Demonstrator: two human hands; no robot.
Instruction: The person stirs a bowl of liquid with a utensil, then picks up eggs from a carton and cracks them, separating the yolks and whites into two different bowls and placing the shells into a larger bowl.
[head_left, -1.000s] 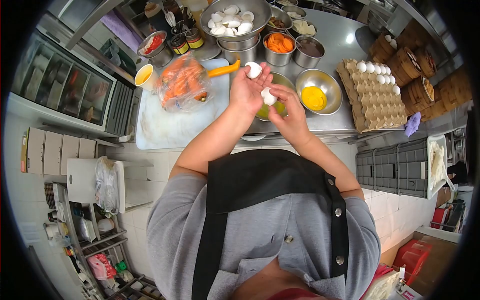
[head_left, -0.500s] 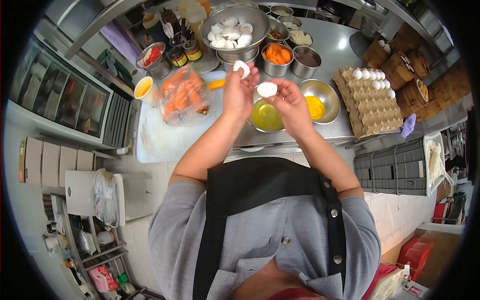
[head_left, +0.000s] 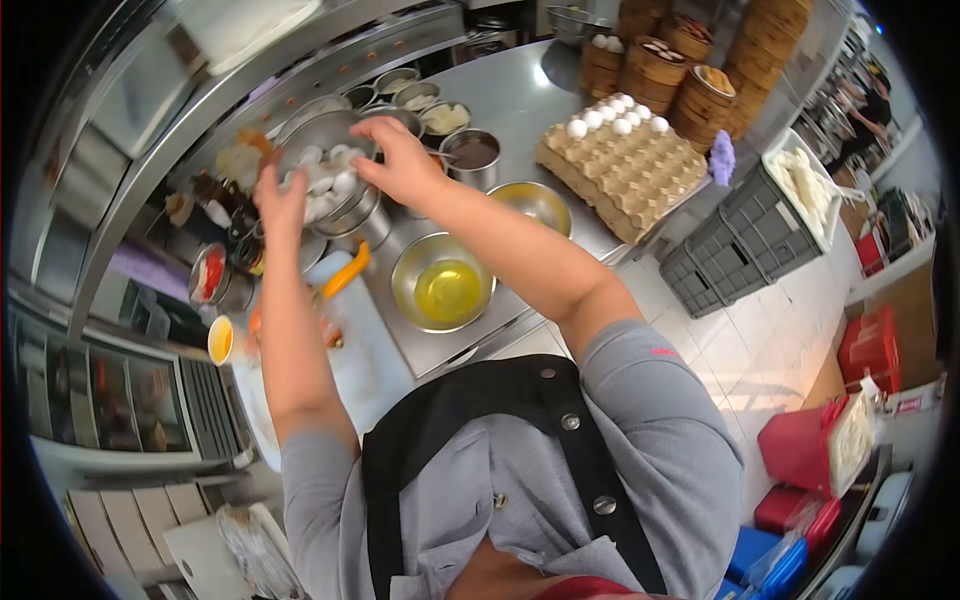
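Both my hands are over a large metal bowl (head_left: 318, 132) heaped with white eggshells (head_left: 333, 187). My left hand (head_left: 281, 200) is at the bowl's left side, thumb and fingers apart and somewhat blurred. At the right side, my right hand (head_left: 398, 165) reaches in with thumb and index finger spread. I see no shell held in either hand. Nearer to me, a steel bowl (head_left: 404, 268) contains clear yellowish egg white (head_left: 447, 292). Beyond my right forearm stands another steel bowl (head_left: 562, 208), partly hidden by the arm.
Stacked cardboard egg trays (head_left: 625, 190) carry several white eggs (head_left: 622, 126) at the far end. Bamboo steamers (head_left: 655, 70) stand behind. A white cutting board (head_left: 370, 345), an orange handle (head_left: 347, 270) and a cup (head_left: 221, 340) are at the left. A grey crate (head_left: 735, 245) stands right.
My hands have moved from above the egg bowls to the shell bowl, up and left. The shell halves they held are no longer visible in them. The view has turned right.
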